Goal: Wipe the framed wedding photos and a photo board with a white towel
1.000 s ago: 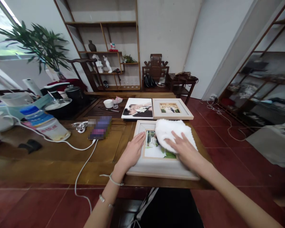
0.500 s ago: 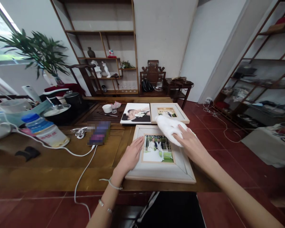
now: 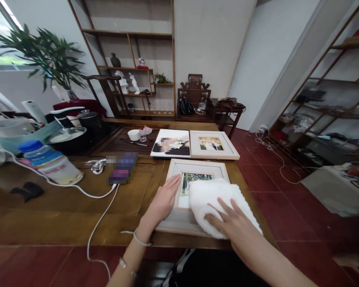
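With flat, spread fingers the right hand (image 3: 230, 225) presses a soft, light cloth (image 3: 211, 197) onto the stiff, likely fragile frame (image 3: 197, 166), steadied at its edge by the flat, open left hand (image 3: 163, 201).

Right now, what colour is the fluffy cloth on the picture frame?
White. The head view shows the cloth under the right hand best.

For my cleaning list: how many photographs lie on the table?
3: the near frame under the white cloth; behind it, a frameless print and a second frame.

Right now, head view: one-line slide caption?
Left hand rests on a white picture frame while right hand presses a white cloth onto it.
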`<action>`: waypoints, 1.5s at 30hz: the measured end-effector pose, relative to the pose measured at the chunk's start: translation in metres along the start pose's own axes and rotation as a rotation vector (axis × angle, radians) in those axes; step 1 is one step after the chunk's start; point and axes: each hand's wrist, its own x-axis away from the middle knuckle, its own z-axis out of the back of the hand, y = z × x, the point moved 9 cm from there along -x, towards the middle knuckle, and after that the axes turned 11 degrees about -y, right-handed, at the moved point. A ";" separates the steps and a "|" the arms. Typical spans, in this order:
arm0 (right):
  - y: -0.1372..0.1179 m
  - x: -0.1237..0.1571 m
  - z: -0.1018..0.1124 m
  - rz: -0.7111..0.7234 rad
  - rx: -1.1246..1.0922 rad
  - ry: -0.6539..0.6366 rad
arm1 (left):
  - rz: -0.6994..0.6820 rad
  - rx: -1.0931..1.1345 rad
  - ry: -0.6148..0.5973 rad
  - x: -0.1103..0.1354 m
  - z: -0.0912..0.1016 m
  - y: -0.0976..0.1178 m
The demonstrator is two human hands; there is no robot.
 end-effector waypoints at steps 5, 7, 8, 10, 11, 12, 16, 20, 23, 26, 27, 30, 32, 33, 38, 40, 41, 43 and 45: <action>0.031 -0.011 0.008 -0.087 0.037 0.132 | -0.005 -0.007 0.009 0.000 0.001 0.000; 0.056 -0.026 0.015 -0.159 0.098 0.208 | -0.006 -0.011 0.009 0.000 0.001 0.000; 0.067 -0.035 0.019 -0.185 0.130 0.236 | -0.009 -0.012 0.011 0.000 0.001 -0.001; 0.084 -0.050 0.024 -0.218 0.186 0.263 | -0.025 -0.016 0.029 0.000 0.001 0.000; 0.089 -0.057 0.025 -0.223 0.210 0.265 | -0.034 -0.016 0.042 0.000 0.002 0.001; 0.090 -0.062 0.026 -0.224 0.229 0.264 | -0.038 -0.015 0.054 0.000 0.002 0.002; 0.066 -0.060 0.019 -0.186 0.254 0.224 | -0.019 -0.009 0.081 0.000 0.002 0.001; 0.022 -0.020 0.007 -0.138 0.186 0.091 | -0.035 -0.013 0.115 0.000 0.004 0.001; -0.009 0.015 0.001 -0.085 0.084 -0.021 | -0.042 -0.020 0.106 -0.001 0.003 0.000; -0.020 0.030 -0.004 -0.084 0.044 -0.048 | -0.042 -0.022 0.083 -0.001 0.002 0.000; -0.017 0.029 -0.004 -0.094 0.050 -0.029 | -0.043 -0.020 0.078 -0.001 0.002 0.000; 0.009 0.009 0.002 -0.154 0.107 0.080 | -0.045 -0.013 0.074 -0.002 0.002 -0.001; 0.038 -0.011 0.013 -0.226 0.167 0.176 | -0.047 -0.013 0.079 -0.002 0.002 -0.002; 0.052 -0.021 0.020 -0.264 0.199 0.223 | -0.048 -0.014 0.082 -0.002 0.002 -0.002; 0.095 -0.069 0.036 -0.330 0.285 0.279 | -0.051 -0.023 0.090 -0.003 0.001 -0.005; 0.094 -0.079 0.029 -0.317 0.276 0.252 | -0.047 -0.023 0.089 -0.003 0.001 -0.006; 0.090 -0.080 0.025 -0.314 0.270 0.241 | -0.044 -0.023 0.087 -0.003 0.001 -0.006; 0.075 -0.073 0.017 -0.306 0.267 0.217 | -0.039 -0.025 0.081 -0.003 0.001 -0.006; 0.055 -0.058 0.011 -0.295 0.258 0.166 | -0.038 -0.028 0.078 -0.003 0.001 -0.006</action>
